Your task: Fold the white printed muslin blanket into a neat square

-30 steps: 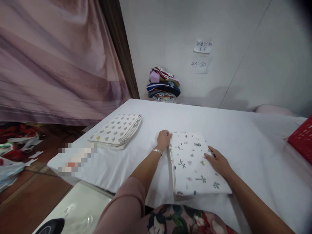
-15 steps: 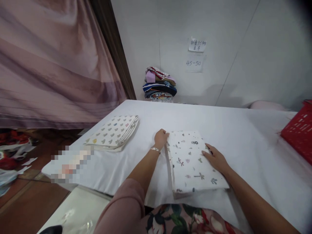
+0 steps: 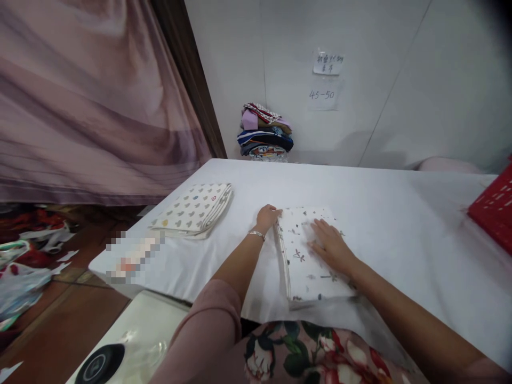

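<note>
A folded white cloth [image 3: 304, 280], printed with small palm trees and leaves, lies in front of me on the white-covered table [image 3: 380, 202]. Its layered edge faces left. My left hand [image 3: 268, 220] has its fingers closed on the cloth's far left corner. Across the top of the cloth my right hand [image 3: 331, 245] rests flat with the fingers stretched out, holding nothing. Farther left lies a second folded cloth [image 3: 196, 207], cream with a grey mushroom-like pattern.
A pile of folded fabrics [image 3: 266, 133] stands by the wall behind the table. At the right edge is a red plastic basket [image 3: 496, 208]. A pink curtain [image 3: 100, 101] hangs at left. A white surface with a black round object [image 3: 100, 364] sits at lower left.
My right hand has moved from the cloth's right edge leftward onto its top and lies flat there. My left hand stays at the far left corner. The view has shifted slightly.
</note>
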Action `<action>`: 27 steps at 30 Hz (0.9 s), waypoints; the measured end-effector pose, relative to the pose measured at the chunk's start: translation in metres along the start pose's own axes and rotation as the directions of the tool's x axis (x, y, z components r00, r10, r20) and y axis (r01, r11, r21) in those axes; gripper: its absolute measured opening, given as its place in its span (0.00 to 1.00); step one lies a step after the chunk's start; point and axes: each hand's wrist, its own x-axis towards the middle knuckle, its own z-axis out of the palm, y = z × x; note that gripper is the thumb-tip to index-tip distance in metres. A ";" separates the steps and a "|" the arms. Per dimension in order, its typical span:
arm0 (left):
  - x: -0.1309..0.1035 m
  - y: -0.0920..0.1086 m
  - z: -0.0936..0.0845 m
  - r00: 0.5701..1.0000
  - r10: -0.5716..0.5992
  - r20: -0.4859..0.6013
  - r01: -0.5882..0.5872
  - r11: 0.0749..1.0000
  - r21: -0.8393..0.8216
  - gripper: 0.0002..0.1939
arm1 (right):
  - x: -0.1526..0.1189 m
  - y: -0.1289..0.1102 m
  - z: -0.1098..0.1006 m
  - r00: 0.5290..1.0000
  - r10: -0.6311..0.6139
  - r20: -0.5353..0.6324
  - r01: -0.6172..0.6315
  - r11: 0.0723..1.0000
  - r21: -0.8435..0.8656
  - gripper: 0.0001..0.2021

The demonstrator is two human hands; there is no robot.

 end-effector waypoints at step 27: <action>-0.025 -0.025 -0.004 0.998 0.014 -0.062 -0.028 0.974 -0.226 0.09 | -0.004 -0.073 0.043 0.969 -0.129 0.213 0.127 0.992 0.021 0.30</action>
